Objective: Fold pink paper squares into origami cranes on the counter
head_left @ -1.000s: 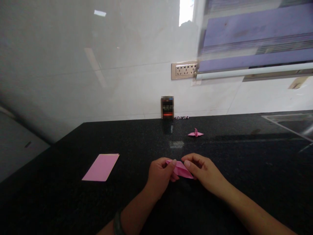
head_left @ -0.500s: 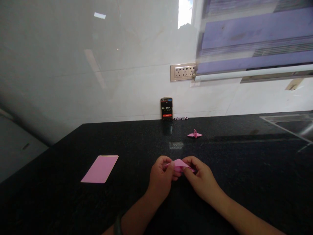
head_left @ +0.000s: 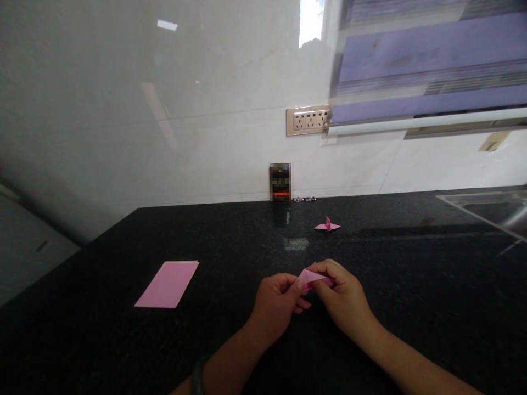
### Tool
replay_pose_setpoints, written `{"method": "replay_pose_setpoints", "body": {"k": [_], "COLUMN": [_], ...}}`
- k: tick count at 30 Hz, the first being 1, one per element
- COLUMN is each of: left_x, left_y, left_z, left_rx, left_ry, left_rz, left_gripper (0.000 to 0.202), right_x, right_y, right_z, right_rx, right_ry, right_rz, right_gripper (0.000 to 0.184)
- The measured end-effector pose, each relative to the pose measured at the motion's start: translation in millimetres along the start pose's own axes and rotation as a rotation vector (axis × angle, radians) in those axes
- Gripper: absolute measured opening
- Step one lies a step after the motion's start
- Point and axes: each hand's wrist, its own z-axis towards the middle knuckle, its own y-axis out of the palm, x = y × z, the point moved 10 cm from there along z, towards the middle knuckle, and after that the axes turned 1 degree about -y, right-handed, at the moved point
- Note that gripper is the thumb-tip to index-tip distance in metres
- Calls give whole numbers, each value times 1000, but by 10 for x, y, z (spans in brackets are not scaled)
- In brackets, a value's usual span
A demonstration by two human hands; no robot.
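A small folded pink paper [head_left: 313,278] is pinched between both hands just above the black counter [head_left: 411,285]. My left hand [head_left: 276,307] grips its left end with thumb and fingers closed. My right hand [head_left: 342,299] curls over its right end, fingers closed on it. Farther back on the counter lies a finished pink paper crane [head_left: 327,225]. A flat stack of pink paper sheets [head_left: 167,283] rests to the left of my hands.
A phone [head_left: 280,181] stands upright against the white tiled wall at the counter's back edge, with a few small dark bits [head_left: 304,198] beside it. A socket strip [head_left: 307,120] is on the wall. A sink edge [head_left: 486,206] shows at far right.
The folded paper has been worked narrower and lifted slightly; both hands have closed in tighter on it and shifted a little to the right.
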Motion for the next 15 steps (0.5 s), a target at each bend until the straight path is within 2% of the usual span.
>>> {"method": "replay_pose_setpoints", "body": {"k": [3,9,15], "left_x": [22,27,8], "left_y": [-20,-74,-128], "left_z": [-5,-3,10], "left_rx": [16,56,100], "left_ry": [21,41,28], "left_rz": [-9,-19,-20], "left_gripper": [27,28,30], "right_x": [43,184,184], "right_y": [12,38,22], "right_z": [-11,-46,-54], "right_rx": [11,20,29], "right_ry": [28,184,224], "right_rz": [38,211,312], "right_gripper": [18,12,17]}}
